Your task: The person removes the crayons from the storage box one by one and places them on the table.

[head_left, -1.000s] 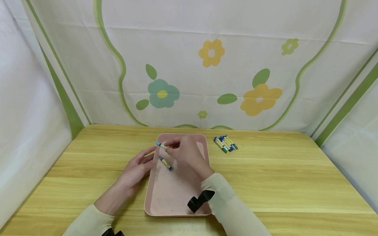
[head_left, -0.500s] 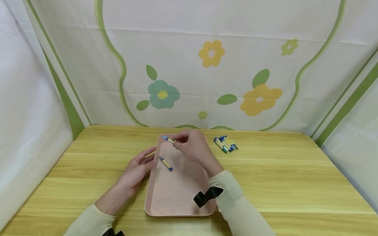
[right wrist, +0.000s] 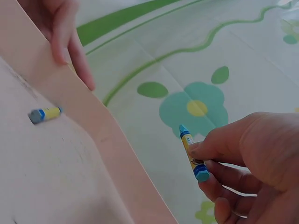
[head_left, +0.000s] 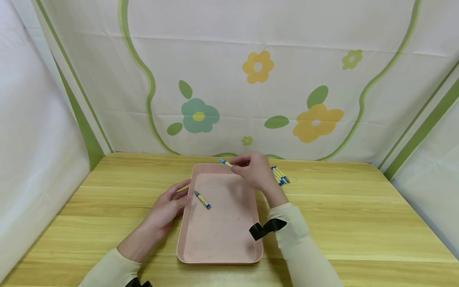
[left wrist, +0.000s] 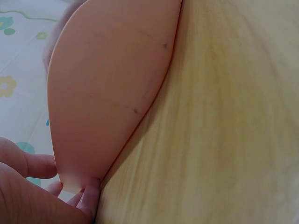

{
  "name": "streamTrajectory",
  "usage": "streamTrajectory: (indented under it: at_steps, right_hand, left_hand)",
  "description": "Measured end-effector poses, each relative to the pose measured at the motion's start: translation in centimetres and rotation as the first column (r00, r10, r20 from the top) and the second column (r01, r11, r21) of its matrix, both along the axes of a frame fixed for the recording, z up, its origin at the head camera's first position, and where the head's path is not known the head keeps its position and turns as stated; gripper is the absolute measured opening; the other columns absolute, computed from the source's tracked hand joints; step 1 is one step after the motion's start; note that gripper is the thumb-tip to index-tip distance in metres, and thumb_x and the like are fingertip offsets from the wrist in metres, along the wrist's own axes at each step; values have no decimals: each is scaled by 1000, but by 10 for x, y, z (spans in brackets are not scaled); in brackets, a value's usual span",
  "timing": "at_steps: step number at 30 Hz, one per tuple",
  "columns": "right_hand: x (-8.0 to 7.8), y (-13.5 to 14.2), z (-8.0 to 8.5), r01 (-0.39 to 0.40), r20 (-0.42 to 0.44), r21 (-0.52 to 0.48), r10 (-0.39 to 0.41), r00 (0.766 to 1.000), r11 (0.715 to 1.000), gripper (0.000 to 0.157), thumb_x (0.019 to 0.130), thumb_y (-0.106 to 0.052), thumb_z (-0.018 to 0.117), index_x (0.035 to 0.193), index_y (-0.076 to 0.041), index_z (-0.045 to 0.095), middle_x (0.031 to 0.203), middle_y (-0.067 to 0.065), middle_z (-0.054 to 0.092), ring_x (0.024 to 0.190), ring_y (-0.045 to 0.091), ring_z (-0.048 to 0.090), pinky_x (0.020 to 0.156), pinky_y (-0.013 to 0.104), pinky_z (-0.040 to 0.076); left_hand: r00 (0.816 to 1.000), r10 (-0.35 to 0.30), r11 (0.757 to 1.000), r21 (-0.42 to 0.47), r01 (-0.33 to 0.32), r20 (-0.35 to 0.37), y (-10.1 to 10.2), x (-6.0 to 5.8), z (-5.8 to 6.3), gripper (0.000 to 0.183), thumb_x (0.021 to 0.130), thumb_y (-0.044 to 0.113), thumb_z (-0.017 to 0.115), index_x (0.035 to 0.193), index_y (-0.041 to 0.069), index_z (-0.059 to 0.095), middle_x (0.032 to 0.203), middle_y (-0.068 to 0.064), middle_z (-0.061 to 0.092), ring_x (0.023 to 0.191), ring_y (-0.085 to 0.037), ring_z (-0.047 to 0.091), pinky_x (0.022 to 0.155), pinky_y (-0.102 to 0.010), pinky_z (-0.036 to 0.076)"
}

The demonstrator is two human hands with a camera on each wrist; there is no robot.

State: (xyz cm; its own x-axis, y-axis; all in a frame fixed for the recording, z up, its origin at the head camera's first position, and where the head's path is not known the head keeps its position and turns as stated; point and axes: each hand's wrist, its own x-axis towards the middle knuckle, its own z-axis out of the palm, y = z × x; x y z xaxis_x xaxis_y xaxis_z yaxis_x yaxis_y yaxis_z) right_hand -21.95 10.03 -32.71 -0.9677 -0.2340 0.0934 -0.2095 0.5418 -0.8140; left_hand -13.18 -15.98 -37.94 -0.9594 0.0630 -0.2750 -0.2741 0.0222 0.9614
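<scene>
Between thumb and fingers, my right hand (head_left: 255, 172) pinches a light-blue crayon (head_left: 225, 162) above the far edge of the pink tray (head_left: 222, 239). In the right wrist view this crayon (right wrist: 192, 151) has a yellow wrapper with blue bands, and its tip points away from the palm. My left hand (head_left: 165, 209) rests against the tray's left side, its fingers loosely extended; the left wrist view shows fingertips touching the tray wall (left wrist: 112, 84). A second crayon (head_left: 202, 200), greyish-blue with a yellow wrapper, lies inside the tray near its left wall.
Several crayons (head_left: 281, 175) lie side by side on the wooden table (head_left: 340, 215) beyond the tray's right side, partly hidden behind my right hand. A white flowered curtain (head_left: 222, 79) rises at the table's back edge, with white cloth on both sides.
My right hand has lifted the light-blue crayon from the tray's far left part and carried it right and away, toward the far right corner. The left hand has stayed in place.
</scene>
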Motion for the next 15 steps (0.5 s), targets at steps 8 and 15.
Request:
streamTrajectory:
  at_steps: [8, 15]
  right_hand:
    - [-11, 28, -2, 65, 32, -16, -65, 997, 998, 20, 96, -20, 78, 115, -17, 83, 117, 7, 79, 107, 25, 72, 86, 38, 60]
    - [-18, 50, -2, 112, 11, -13, -111, 994, 994, 21, 97, -22, 76, 117, -16, 83, 119, 9, 79, 107, 27, 72, 82, 35, 58]
  left_hand:
    - [1000, 3, 1000, -6, -3, -2, 0, 0, 1, 60, 108, 7, 53, 165, 16, 37, 170, -20, 38, 152, -35, 45, 115, -40, 46]
    - [1000, 2, 1000, -3, -2, 1, 0, 0, 0, 60, 108, 7, 53, 165, 16, 37, 170, -20, 37, 153, -35, 45, 116, -41, 45]
